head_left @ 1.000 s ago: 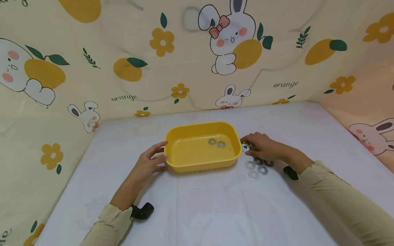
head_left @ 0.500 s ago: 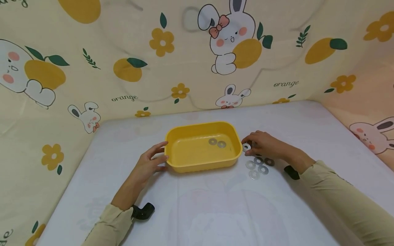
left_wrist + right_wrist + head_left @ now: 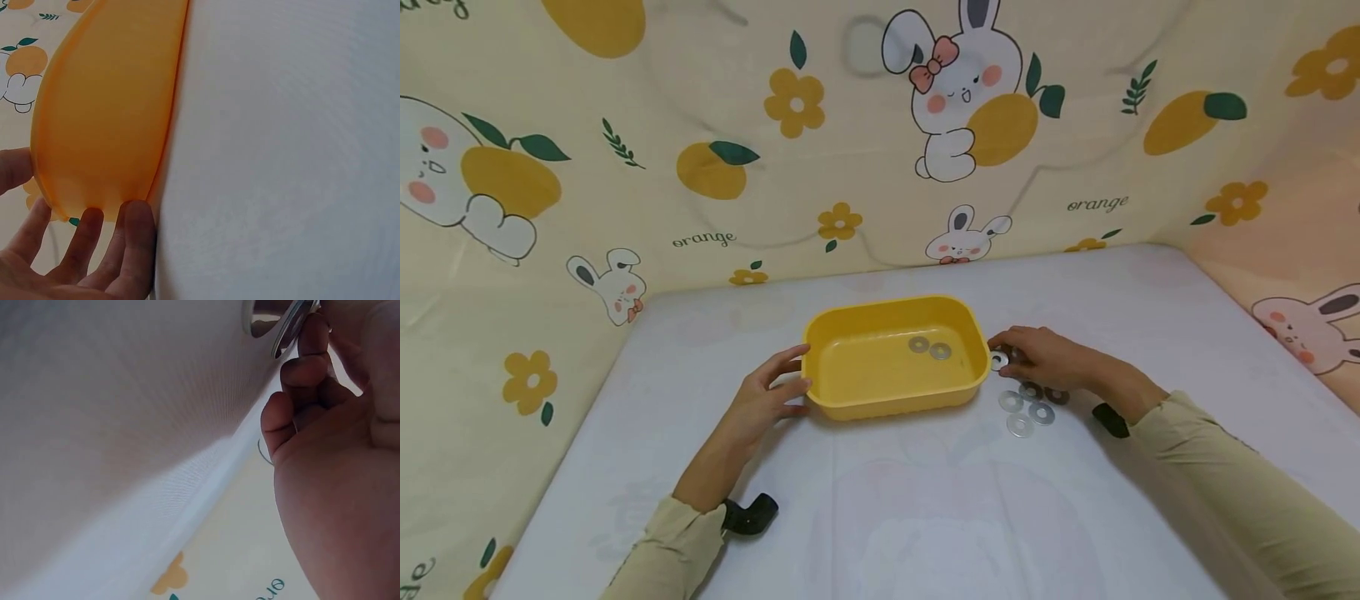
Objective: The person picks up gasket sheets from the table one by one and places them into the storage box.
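Observation:
My left hand [image 3: 766,396] touches the left end of a yellow plastic tub [image 3: 887,408] with its fingers spread and fairly straight. The left wrist view has the fingertips against the outer wall of the tub [image 3: 106,112]. Just past the tub's right end, my right hand [image 3: 1048,357] pinches a flat metal washer [image 3: 998,353] between thumb and fingers, close over the table. At the fingertips in the right wrist view, the washer [image 3: 289,331] shows nearly edge-on. Two washers [image 3: 940,344] lie flat inside the tub, towards its right side.
Several loose washers [image 3: 1020,432] lie in a cluster below my right hand on the white-covered table [image 3: 895,500]. A cream cloth [image 3: 850,150] printed with rabbits and oranges rises behind the table and on both sides.
My right hand rises slightly, then comes back down a little, still pinching the washer beside the tub. The left hand and the tub keep their places.

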A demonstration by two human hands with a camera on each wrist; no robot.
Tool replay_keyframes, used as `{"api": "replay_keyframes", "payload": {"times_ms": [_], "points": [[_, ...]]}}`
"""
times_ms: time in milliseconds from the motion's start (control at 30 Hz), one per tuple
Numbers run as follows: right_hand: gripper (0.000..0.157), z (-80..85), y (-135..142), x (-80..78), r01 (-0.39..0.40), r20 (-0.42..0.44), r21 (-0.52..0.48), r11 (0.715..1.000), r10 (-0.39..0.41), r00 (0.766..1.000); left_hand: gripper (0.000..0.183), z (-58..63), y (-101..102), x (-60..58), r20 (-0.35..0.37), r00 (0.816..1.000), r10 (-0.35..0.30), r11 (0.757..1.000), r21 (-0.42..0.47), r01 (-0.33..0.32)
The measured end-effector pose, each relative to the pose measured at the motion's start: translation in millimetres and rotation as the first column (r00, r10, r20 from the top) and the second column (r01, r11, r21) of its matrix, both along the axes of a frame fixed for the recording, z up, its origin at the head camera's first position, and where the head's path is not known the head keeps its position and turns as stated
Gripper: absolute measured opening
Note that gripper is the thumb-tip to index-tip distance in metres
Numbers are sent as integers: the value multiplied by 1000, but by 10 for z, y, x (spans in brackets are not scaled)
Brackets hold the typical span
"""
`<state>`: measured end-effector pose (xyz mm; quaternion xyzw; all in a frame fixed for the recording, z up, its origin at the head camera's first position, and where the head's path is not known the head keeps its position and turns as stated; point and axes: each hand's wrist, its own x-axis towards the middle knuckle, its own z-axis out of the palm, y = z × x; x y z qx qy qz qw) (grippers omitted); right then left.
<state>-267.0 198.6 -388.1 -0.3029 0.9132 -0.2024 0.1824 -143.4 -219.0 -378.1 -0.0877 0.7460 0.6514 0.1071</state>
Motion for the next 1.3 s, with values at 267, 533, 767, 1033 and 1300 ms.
{"api": "replay_keyframes", "payload": {"times_ms": [267,533,767,1033,1300], "points": [[38,26,9,-6,27,-103,-3,1000,-27,994,55,-16,2,-7,-2,1000,-1,1000,10,1],[39,39,26,-24,40,-199,-34,999,-46,979,55,-4,8,-3,-5,1000,3,1000,8,-3],[38,58,37,-29,45,-200,-54,998,-55,978,56,-12,2,-4,-10,1000,0,1000,13,0],[39,106,-3,-86,35,-223,-103,994,-57,973,56,-42,-29,-8,-9,1000,5,1000,19,-5],[40,174,-48,-54,30,-242,-184,982,-75,967,56,-47,-24,-20,-17,1000,-10,1000,23,11]]}}
